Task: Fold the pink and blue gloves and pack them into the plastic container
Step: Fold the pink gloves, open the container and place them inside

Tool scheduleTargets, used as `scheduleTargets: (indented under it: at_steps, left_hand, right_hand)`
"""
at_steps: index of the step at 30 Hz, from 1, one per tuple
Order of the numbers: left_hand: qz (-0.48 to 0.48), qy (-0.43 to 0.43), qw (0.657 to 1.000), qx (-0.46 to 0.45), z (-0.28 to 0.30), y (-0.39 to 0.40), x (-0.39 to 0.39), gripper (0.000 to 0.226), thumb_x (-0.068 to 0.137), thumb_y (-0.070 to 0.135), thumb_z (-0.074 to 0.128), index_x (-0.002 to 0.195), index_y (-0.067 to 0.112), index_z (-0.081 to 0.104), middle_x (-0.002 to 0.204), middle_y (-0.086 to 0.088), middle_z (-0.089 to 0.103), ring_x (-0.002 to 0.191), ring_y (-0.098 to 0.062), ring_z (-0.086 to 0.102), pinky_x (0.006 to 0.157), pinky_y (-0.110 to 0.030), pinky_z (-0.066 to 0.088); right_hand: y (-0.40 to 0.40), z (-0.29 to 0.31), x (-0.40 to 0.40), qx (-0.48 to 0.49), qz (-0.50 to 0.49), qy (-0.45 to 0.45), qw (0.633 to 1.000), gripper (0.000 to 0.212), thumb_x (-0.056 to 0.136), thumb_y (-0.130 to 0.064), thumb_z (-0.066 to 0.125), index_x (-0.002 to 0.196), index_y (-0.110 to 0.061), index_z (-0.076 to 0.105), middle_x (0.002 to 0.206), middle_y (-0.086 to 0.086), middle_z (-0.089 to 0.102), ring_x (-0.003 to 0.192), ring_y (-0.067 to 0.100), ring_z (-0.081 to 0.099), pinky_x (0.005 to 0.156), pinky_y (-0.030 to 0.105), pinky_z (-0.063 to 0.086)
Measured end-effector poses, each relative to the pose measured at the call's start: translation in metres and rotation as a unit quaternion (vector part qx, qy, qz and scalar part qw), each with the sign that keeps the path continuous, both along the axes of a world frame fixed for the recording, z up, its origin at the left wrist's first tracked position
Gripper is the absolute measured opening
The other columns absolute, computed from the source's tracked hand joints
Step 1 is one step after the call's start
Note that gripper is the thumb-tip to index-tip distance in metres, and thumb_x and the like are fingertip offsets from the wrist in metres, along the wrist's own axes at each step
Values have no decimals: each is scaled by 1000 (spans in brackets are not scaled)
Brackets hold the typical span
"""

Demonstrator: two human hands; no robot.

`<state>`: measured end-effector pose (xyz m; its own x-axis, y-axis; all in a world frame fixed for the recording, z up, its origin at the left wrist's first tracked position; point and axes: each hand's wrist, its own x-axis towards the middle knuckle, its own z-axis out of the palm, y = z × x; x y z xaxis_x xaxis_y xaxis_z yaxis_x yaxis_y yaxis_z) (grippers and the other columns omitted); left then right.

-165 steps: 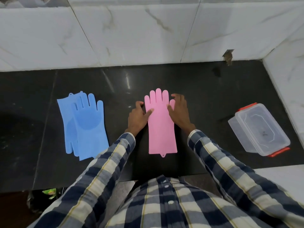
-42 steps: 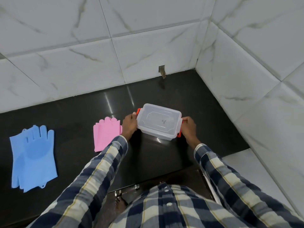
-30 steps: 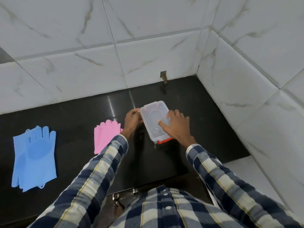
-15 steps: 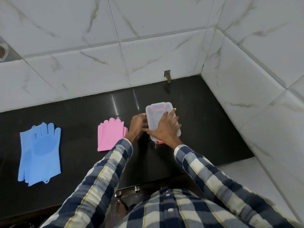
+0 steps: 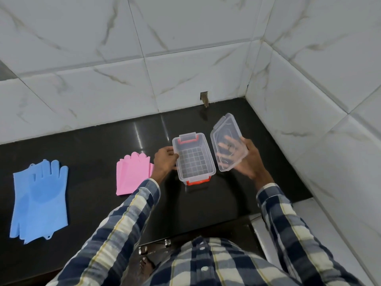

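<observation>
**Container opened, gloves on the counter**

At the centre of the frame we see the plastic container (image 5: 193,159) standing on the black counter (image 5: 92,153), its lid off and its gridded floor bare. Orange clips show at its far and near ends. The left hand (image 5: 165,159) rests against the container's left wall, fingers curled onto the rim, steadying rather than lifting it. Just right of the container, the right hand (image 5: 247,159) holds the clear lid (image 5: 227,143) tilted above the counter; its fingers lie spread under the lid, seen through the plastic, with the thumb on the lid's right edge, so the grip is closed on the lid. The lid stands apart from the container.

Left of centre, the pink gloves (image 5: 132,174) lie folded on the counter, just beside the left wrist and partly covered by the plaid sleeve (image 5: 132,211). At the far left of the frame, the blue gloves (image 5: 39,199) lie flat and unfolded, one upon the other, well apart from the container. White marbled tiles (image 5: 185,58) fill the upper frame.
</observation>
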<state>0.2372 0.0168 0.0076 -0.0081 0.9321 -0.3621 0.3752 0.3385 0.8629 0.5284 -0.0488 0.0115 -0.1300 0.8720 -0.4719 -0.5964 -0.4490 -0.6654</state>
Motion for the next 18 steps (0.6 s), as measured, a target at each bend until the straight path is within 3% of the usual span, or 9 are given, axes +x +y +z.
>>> scheduleTargets:
  at_steps: [3,6,10,13,15,18]
  left_hand:
    - [-5,20,1000,13,-3,3,0,36,101,1,68,137,-2,67,125,-19,77,107,-36,80,86,-58,68]
    - [-10,31,999,21,-4,4,0,37,100,2,70,137,-2,67,125,-18,77,106,-35,80,83,-55,69]
    - [-15,44,998,32,-4,4,-1,40,99,3,72,138,0,68,122,-16,78,103,-32,81,79,-51,70]
    - [-22,40,999,30,-3,4,-3,39,99,4,72,137,-1,67,123,-17,78,104,-33,81,80,-53,70]
    - [-25,33,999,28,-3,5,-4,39,100,6,72,138,-1,67,123,-18,78,101,-34,82,80,-53,70]
    - [-16,45,998,43,-2,5,-9,38,105,23,67,138,3,68,119,-13,80,88,-30,83,75,-45,71]
  right_hand:
    - [-12,-11,17,-32,-32,-12,999,69,103,-58,42,156,-16,50,155,22,55,146,49,50,120,68,35]
    - [-16,-11,30,-64,-44,-112,991,58,108,-44,42,154,-9,50,148,22,62,139,48,57,123,63,37]
    - [-9,-12,40,-97,-97,-292,947,42,109,-13,48,149,-2,54,143,25,64,126,40,65,116,51,49]
    - [-2,-14,45,-100,-126,-360,919,39,104,3,55,143,5,59,133,29,67,109,30,63,105,45,54]
    - [2,-14,48,-108,-131,-388,906,40,102,8,55,141,8,60,122,26,67,105,28,61,92,38,54]
    - [5,-12,44,-133,-139,-444,875,37,101,5,53,136,5,66,123,23,68,106,27,62,99,38,53]
